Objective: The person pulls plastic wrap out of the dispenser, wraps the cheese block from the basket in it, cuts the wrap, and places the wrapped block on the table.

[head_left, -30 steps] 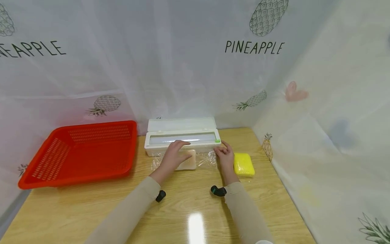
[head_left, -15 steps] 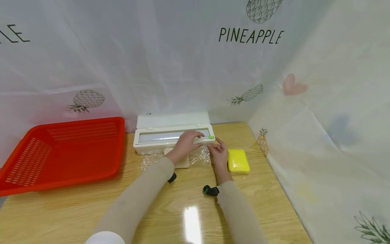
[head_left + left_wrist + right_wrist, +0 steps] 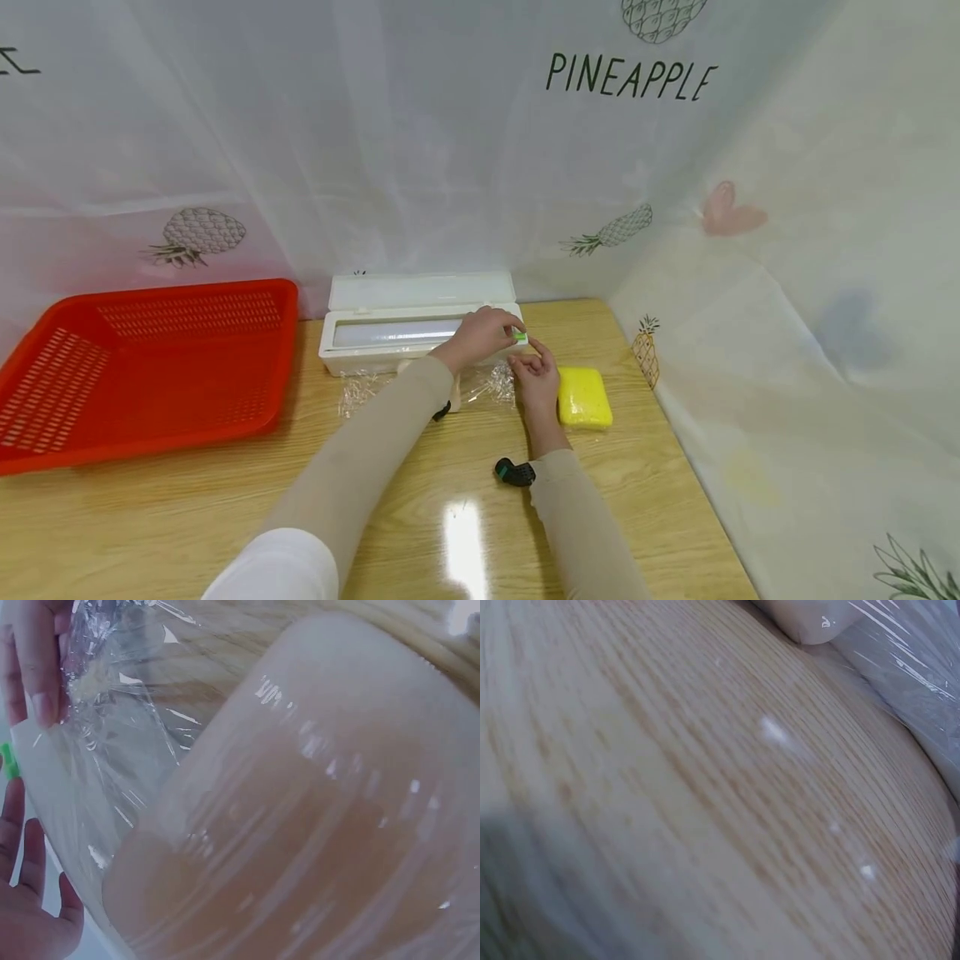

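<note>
In the head view my left hand (image 3: 480, 335) reaches over the front of a white cling film dispenser (image 3: 352, 365), its fingertips right at the green slide cutter (image 3: 521, 337). In the left wrist view, the left hand's loosely bent fingers (image 3: 34, 855) lie apart just below that cutter. My right hand (image 3: 538, 379) grips the dispenser's front right corner between thumb and finger. A pale beige block (image 3: 315, 787) lies in front under clear, wrinkled cling film (image 3: 112, 750). My left forearm hides most of it in the head view.
A yellow film-wrapped block (image 3: 585, 398) sits right of my right hand. At the left stands a large red plastic basket (image 3: 180, 371). The dispenser's lid (image 3: 420, 289) is raised toward the curtain (image 3: 420, 150) behind the wooden table (image 3: 408, 508).
My left hand has moved right, from above the beige block to the green cutter. The right hand stays at the dispenser's corner. The head view has shifted a little to the right.
</note>
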The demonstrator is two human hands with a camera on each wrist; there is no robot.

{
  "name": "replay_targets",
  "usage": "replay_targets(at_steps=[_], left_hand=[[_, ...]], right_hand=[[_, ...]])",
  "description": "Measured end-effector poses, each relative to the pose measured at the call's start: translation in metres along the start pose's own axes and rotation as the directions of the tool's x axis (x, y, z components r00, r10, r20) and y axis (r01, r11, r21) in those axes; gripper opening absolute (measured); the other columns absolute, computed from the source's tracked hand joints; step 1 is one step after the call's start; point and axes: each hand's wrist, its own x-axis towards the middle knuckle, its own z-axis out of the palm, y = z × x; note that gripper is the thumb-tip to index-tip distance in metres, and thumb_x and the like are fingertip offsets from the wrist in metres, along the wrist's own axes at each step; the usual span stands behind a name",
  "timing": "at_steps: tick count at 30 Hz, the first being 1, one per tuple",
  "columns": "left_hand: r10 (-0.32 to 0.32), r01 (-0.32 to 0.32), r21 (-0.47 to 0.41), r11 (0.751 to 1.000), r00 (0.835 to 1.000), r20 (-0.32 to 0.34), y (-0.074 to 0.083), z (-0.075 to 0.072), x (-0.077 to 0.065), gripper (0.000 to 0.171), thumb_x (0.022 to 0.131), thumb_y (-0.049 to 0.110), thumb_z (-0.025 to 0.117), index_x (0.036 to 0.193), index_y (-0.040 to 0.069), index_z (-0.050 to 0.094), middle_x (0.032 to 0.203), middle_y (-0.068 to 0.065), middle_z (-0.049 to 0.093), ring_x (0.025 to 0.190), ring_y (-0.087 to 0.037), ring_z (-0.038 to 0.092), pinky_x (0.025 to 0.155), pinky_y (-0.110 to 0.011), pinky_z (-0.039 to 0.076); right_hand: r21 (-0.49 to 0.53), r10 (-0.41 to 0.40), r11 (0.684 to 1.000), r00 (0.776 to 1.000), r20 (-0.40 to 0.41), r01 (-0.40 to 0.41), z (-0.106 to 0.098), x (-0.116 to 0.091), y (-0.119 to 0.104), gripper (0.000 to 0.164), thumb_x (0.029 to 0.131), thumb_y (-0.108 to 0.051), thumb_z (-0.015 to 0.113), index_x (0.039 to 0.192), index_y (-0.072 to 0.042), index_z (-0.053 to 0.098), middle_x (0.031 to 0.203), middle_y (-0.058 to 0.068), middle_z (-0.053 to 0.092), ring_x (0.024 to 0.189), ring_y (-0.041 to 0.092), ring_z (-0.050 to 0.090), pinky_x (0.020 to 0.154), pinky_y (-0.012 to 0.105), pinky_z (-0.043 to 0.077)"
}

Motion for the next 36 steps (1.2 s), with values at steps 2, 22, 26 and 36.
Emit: replay_targets(at_steps=[2,22,26,36], left_hand=[[0.012,-0.012,0.031,0.999,1.0,0.007,0.0,0.001,0.004,0.027,0.097,0.02,0.063,0.123,0.023,0.067,0.104,0.006,0.067,0.096,-0.016,0.055,0.084,-0.045,0.045],[0.13,-0.184,0.347,0.92,0.976,0.174,-0.012,-0.023,0.014,0.023,0.094,0.038,0.062,0.116,0.037,0.066,0.108,0.007,0.059,0.101,-0.017,0.046,0.092,-0.044,0.039],[0.136,-0.193,0.312,0.93,0.971,0.195,-0.013,-0.03,0.015,0.021,0.091,0.037,0.065,0.112,0.037,0.067,0.108,0.006,0.058,0.1,-0.017,0.045,0.093,-0.043,0.037],[0.161,-0.232,0.304,0.924,0.957,0.242,-0.012,-0.036,0.016,0.022,0.091,0.038,0.064,0.112,0.034,0.067,0.116,0.002,0.06,0.105,-0.018,0.046,0.097,-0.046,0.036]], right_hand=[[-0.005,-0.007,1.0,1.0,0.006,0.007,0.0,0.0,0.0,0.049,0.086,0.002,0.071,0.132,-0.005,0.055,0.078,-0.001,0.067,0.071,0.009,0.064,0.066,0.02,0.052],[-0.127,-0.07,0.988,0.984,0.166,0.091,0.001,-0.009,-0.027,0.057,0.089,0.005,0.066,0.143,-0.002,0.047,0.082,0.01,0.06,0.067,0.009,0.056,0.063,0.017,0.048],[-0.123,-0.078,0.987,0.983,0.166,0.1,0.0,-0.009,-0.027,0.057,0.089,0.005,0.067,0.142,0.0,0.047,0.08,0.01,0.059,0.065,0.009,0.053,0.061,0.017,0.047],[-0.178,-0.096,0.975,0.977,0.192,0.131,0.001,-0.01,-0.028,0.059,0.091,0.002,0.065,0.145,-0.001,0.043,0.081,0.013,0.058,0.064,0.009,0.051,0.059,0.017,0.045]])
